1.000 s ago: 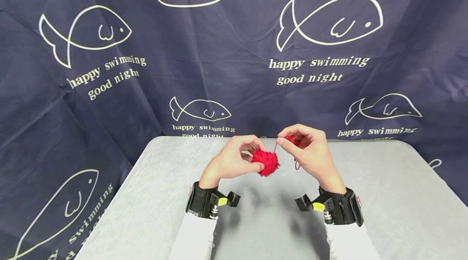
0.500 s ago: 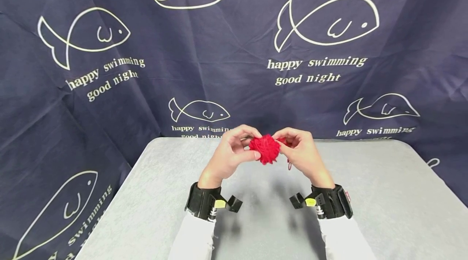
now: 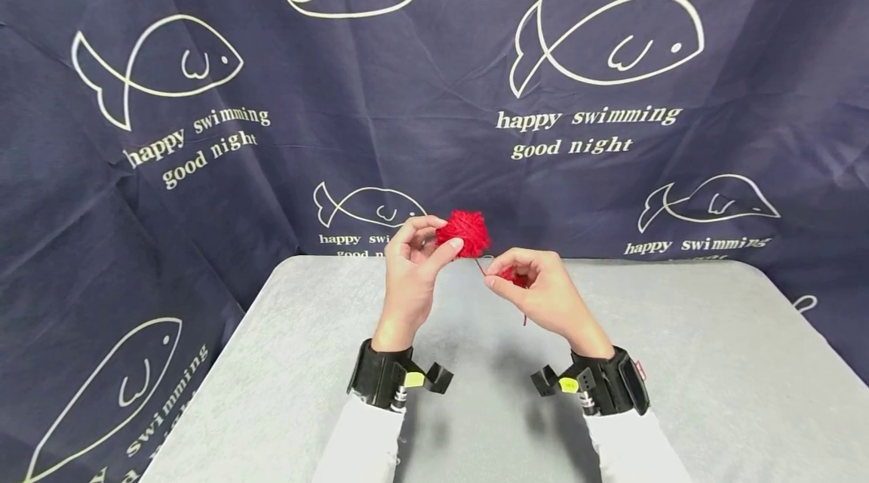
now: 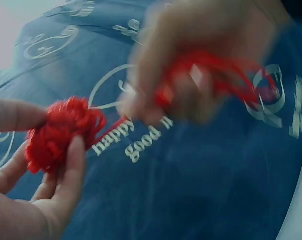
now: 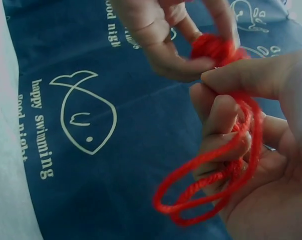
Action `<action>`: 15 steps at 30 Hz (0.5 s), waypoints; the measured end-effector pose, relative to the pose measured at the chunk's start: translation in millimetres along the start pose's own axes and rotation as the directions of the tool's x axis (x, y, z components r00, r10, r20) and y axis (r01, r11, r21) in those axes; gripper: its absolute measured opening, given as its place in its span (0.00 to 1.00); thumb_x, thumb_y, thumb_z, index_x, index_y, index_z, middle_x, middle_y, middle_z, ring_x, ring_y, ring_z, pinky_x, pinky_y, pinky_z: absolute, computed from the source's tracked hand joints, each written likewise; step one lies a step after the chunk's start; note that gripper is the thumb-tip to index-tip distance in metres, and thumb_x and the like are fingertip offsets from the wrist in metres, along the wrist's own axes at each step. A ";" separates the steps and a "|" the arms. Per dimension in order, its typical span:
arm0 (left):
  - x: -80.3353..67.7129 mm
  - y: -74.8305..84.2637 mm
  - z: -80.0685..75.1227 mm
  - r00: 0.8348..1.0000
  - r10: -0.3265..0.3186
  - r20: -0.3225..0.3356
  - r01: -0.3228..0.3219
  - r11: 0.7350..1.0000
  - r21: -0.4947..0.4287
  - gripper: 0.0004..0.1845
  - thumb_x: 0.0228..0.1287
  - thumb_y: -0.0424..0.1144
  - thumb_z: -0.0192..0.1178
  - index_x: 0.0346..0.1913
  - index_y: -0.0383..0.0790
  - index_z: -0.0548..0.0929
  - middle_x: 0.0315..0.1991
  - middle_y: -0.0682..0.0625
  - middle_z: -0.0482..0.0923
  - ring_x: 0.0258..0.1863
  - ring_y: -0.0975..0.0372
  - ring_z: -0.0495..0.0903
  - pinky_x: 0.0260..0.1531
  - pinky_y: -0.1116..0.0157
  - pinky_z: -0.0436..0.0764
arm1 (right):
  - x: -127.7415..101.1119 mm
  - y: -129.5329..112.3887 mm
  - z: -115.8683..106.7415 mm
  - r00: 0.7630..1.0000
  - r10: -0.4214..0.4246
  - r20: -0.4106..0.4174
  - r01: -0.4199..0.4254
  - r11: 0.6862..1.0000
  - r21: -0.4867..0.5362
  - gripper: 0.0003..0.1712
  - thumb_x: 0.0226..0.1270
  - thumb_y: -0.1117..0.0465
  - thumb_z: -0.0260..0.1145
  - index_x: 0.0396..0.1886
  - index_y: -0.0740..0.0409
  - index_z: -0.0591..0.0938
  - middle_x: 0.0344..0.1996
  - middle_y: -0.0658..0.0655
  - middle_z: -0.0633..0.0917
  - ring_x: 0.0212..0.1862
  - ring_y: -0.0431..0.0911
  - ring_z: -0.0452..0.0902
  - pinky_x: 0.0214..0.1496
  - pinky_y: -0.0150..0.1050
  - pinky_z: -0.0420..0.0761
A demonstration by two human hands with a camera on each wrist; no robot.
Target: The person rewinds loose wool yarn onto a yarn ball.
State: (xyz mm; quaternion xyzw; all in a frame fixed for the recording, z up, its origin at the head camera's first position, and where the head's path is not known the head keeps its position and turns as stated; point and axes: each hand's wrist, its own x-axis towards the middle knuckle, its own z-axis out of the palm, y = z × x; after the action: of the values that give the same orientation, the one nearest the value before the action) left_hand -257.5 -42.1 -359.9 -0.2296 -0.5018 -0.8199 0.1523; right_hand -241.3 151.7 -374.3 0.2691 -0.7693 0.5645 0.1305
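Observation:
A red ball of yarn (image 3: 468,232) is held up over the far edge of the table. My left hand (image 3: 414,264) grips it between thumb and fingers; in the left wrist view the ball (image 4: 60,135) looks fluffy, with loops sticking out. From the ball a short strand of yarn (image 3: 480,266) runs down to my right hand (image 3: 543,290), whose thumb and forefinger pinch it. Loose yarn (image 3: 514,277) is bunched inside the right palm. Seen from the right wrist, long loops of that yarn (image 5: 206,200) hang out below the curled fingers.
A grey table (image 3: 713,362) spreads under both arms. Behind it hangs a dark blue cloth (image 3: 462,90) printed with white fish and lettering. Each wrist wears a black strap (image 3: 383,375) with a small camera.
The ball in my left hand has gone from near the right fingers up and to the left, turning as well. My right hand has shifted left and slightly lower, drawing the strand out between them.

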 end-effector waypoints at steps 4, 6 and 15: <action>1.1 -3.9 -0.1 0.990 0.129 -0.059 -0.116 0.977 0.181 0.15 0.54 0.20 0.68 0.45 0.24 0.80 0.40 0.44 0.80 0.36 0.60 0.81 0.38 0.68 0.85 | -2.1 -8.3 -0.4 1.000 -0.025 0.001 0.025 1.000 0.019 0.05 0.61 0.70 0.74 0.35 0.57 0.87 0.23 0.52 0.83 0.19 0.43 0.73 0.16 0.34 0.71; 1.0 -5.4 -0.2 0.985 0.162 -0.058 -0.144 0.960 0.240 0.14 0.54 0.20 0.69 0.45 0.25 0.81 0.42 0.42 0.79 0.37 0.59 0.81 0.39 0.67 0.86 | -3.0 -12.6 -1.0 0.999 -0.041 -0.012 0.042 0.999 0.028 0.05 0.61 0.70 0.74 0.35 0.58 0.87 0.23 0.52 0.83 0.20 0.43 0.73 0.15 0.34 0.71; 1.2 -9.1 -3.5 0.983 0.182 0.006 -0.177 0.945 0.276 0.14 0.53 0.19 0.69 0.43 0.27 0.82 0.44 0.38 0.78 0.37 0.59 0.82 0.39 0.63 0.86 | -5.7 -21.3 -10.2 0.990 -0.104 -0.100 0.109 0.993 0.052 0.07 0.60 0.73 0.73 0.35 0.59 0.88 0.24 0.53 0.84 0.17 0.42 0.71 0.13 0.34 0.70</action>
State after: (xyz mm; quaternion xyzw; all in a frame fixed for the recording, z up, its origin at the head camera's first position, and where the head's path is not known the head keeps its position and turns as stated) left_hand -263.7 -41.1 -367.4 -0.2430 -0.5866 -0.7270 0.2615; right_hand -225.7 158.2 -356.9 0.2856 -0.7300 0.5911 0.1900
